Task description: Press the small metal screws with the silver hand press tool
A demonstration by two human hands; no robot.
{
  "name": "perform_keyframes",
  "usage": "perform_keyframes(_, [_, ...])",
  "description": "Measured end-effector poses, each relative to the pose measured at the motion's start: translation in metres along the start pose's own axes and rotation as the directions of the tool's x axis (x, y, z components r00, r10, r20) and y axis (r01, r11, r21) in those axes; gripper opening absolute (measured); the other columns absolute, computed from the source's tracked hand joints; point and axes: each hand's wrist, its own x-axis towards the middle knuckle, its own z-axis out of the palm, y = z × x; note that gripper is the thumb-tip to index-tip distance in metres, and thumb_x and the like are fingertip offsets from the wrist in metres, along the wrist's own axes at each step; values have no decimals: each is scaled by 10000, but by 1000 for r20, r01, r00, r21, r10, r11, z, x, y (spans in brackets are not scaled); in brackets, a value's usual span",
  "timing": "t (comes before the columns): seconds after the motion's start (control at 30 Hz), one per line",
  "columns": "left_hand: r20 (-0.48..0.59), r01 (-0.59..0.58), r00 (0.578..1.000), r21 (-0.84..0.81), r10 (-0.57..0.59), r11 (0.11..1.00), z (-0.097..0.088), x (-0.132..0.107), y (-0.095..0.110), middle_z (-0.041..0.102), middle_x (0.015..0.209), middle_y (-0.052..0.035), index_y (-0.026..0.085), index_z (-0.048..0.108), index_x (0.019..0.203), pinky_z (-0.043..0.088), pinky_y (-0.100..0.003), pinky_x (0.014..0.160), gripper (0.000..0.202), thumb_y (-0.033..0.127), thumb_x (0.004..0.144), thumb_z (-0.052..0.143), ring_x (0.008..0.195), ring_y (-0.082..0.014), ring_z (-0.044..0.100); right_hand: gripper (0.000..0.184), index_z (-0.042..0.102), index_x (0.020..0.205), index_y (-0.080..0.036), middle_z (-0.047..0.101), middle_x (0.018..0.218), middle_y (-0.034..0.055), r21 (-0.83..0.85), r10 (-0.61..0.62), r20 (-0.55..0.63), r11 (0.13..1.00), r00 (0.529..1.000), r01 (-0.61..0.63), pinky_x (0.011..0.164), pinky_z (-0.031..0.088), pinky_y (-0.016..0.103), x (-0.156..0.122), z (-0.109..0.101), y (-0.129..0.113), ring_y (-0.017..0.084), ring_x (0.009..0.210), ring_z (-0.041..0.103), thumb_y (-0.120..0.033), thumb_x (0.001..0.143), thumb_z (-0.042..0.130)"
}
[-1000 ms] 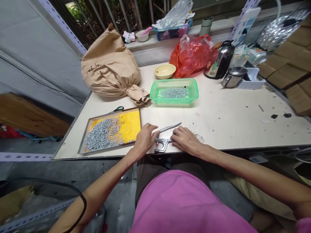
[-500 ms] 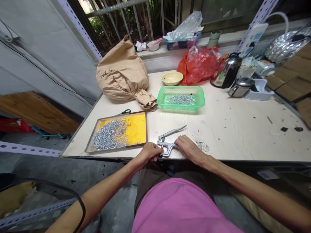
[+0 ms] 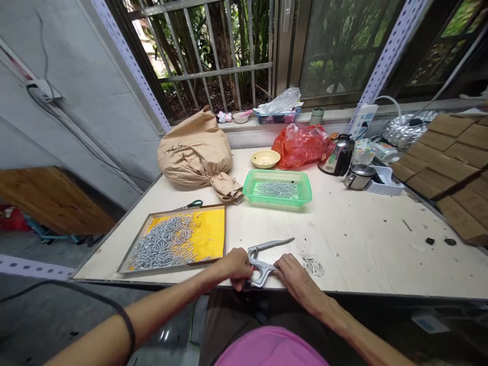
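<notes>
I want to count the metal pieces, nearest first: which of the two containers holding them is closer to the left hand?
The shallow tray with the yellow bottom, close beside the left hand; the green basket sits farther back.

Hand tool: on the table, left hand at nine o'clock, right hand at three.
Tray: ten o'clock from the tool, small parts in it.
Basket: twelve o'clock, more parts inside.
Paper bag: eleven o'clock, behind the tray, perhaps touching the basket.
Bowl: twelve o'clock, behind the basket.
</notes>
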Motion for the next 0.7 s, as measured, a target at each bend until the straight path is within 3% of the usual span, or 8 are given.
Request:
perform_keyframes(0.13, [224, 169, 969, -280, -107, 945, -14, 7, -17, 545, 405, -2, 119, 579, 506, 380, -184, 410, 200, 201, 685, 611, 351, -80, 475, 92, 490, 942, -194, 510, 837, 50, 71, -3, -103, 997, 995, 10, 700, 422, 349, -13, 2, 8, 191, 787, 473, -181, 954, 400])
perform_keyframes(0.2, [151, 98, 987, -353, -47, 931, -22, 3, -19, 553, 407, 1, 111, 591, 541, 384, -177, 402, 185, 205, 692, 642, 354, -80, 494, 82, 490, 947, -198, 510, 843, 49, 101, 1, -109, 995, 994, 10, 703, 423, 352, -17, 3, 12, 190, 790, 480, -201, 956, 409])
perform_keyframes(0.3, [-173, -194, 976, -421, 132, 886, -43, -6, 6, 564, 431, 0, 98, 600, 611, 395, -171, 403, 203, 232, 759, 633, 378, -83, 532, 83, 494, 949, -205, 512, 850, 49, 116, 9, -98, 993, 995, 2, 707, 424, 358, -20, 8, 16, 194, 797, 489, -233, 957, 417])
perform_keyframes(0.37, [-432, -448, 858, -365, 278, 816, -67, -10, 37, 610, 532, -23, 73, 623, 682, 433, -183, 437, 205, 240, 801, 613, 408, -78, 561, 86, 496, 958, -209, 516, 856, 49, 114, 12, -88, 993, 996, -2, 713, 426, 363, -21, 11, 17, 198, 805, 494, -251, 956, 421])
perform_keyframes(0.43, [-526, -642, 726, -287, 442, 711, -98, -11, 65, 680, 760, -71, 78, 660, 883, 461, -192, 493, 196, 245, 847, 564, 513, -79, 616, 90, 497, 969, -211, 521, 868, 50, 115, 20, -75, 993, 997, -11, 724, 430, 367, -23, 13, 18, 200, 817, 499, -262, 955, 424])
perform_keyframes(0.5, [-601, -692, 630, -148, 492, 706, -128, -9, 76, 681, 816, -77, 95, 665, 976, 447, -190, 510, 230, 244, 866, 529, 572, -85, 629, 93, 498, 977, -214, 526, 876, 51, 114, 31, -73, 993, 997, -22, 733, 433, 369, -25, 14, 18, 201, 825, 505, -265, 954, 424])
perform_keyframes(0.57, [-672, -575, 579, 67, 462, 816, -150, -5, 65, 667, 734, -62, 94, 690, 902, 420, -195, 518, 217, 237, 847, 536, 592, -102, 620, 95, 499, 982, -216, 531, 876, 52, 111, 37, -89, 993, 995, -27, 736, 436, 372, -26, 14, 17, 202, 824, 511, -264, 954, 421])
perform_keyframes(0.7, [-791, 42, 548, 349, 270, 936, -162, 6, -2, 653, 667, -78, 112, 685, 683, 377, -232, 590, 193, 192, 792, 547, 733, -174, 623, 91, 502, 969, -226, 541, 861, 57, 108, 27, -104, 994, 994, -16, 717, 438, 373, -24, 13, 14, 206, 803, 520, -251, 952, 416])
